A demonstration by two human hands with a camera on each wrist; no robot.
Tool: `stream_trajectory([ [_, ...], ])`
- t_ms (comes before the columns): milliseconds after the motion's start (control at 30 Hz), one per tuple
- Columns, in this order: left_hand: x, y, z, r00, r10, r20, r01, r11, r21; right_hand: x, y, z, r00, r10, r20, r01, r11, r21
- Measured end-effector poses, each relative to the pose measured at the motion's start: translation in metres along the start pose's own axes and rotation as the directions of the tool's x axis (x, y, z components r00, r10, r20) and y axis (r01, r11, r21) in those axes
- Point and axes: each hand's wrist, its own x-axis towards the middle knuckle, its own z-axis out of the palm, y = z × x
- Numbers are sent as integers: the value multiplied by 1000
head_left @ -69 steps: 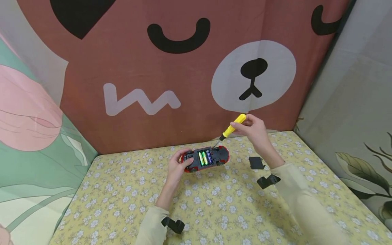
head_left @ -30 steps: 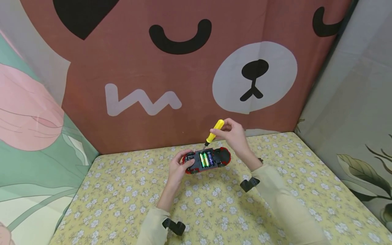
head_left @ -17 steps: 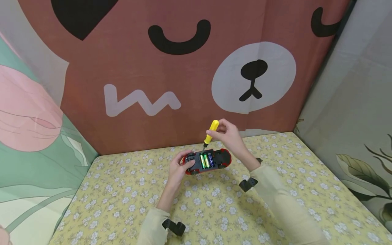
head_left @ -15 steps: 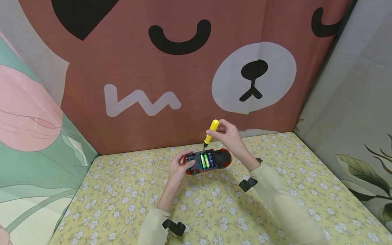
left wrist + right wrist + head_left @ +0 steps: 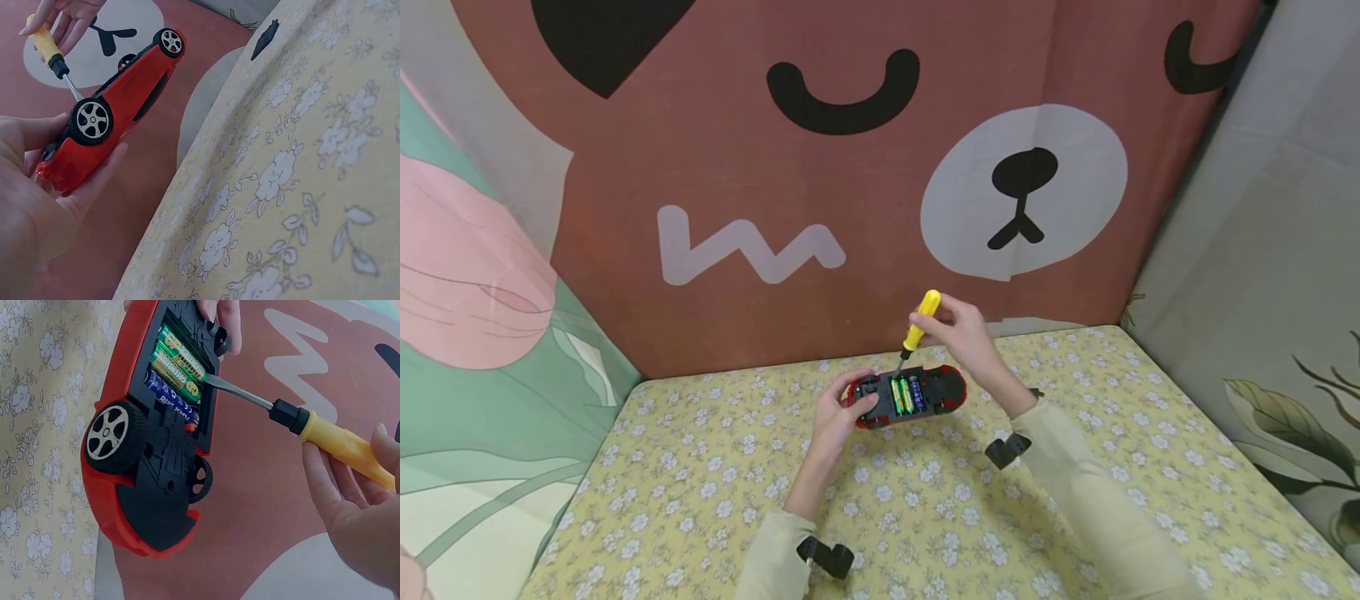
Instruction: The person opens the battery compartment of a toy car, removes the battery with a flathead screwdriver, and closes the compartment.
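Note:
My left hand (image 5: 833,410) grips a red toy car (image 5: 946,388) by one end, its black underside turned up, thumb across the base. The battery compartment lies uncovered, with two green batteries (image 5: 178,359) and a blue battery (image 5: 167,394) side by side in it. Between thumb and fingers, my right hand (image 5: 964,335) holds a yellow-handled screwdriver (image 5: 921,323), slanting down to the car. In the right wrist view, its flat metal tip (image 5: 215,381) is right at the end of a green battery, by the compartment's far edge.
A small black battery cover (image 5: 265,39) lies on the flowered tablecloth (image 5: 700,500); my right wrist hides most of it in the head view. Behind the table hangs a brown curtain (image 5: 737,325) with a bear print.
My right hand has moved left, taking the screwdriver tip from near the blue battery's side to the green batteries. The left hand and car have barely shifted.

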Motion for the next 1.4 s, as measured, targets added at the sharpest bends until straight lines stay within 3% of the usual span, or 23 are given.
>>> stream_trajectory([
  [233,-1,1,2,999,33,33,-34,999,37,2,3,-4,997,61,-35,-61,998,6],
  [767,0,-1,3,998,30,57,-33,998,59,4,5,-11,985,144,-90,-136,987,89],
  [1133,1,1,2,999,14,38,-14,1000,-15,2,10,-13,968,169,-186,-138,976,166],
  [1400,1,1,-2,1000,-11,14,12,999,-42,0,13,-17,966,171,-194,-137,975,176],
])
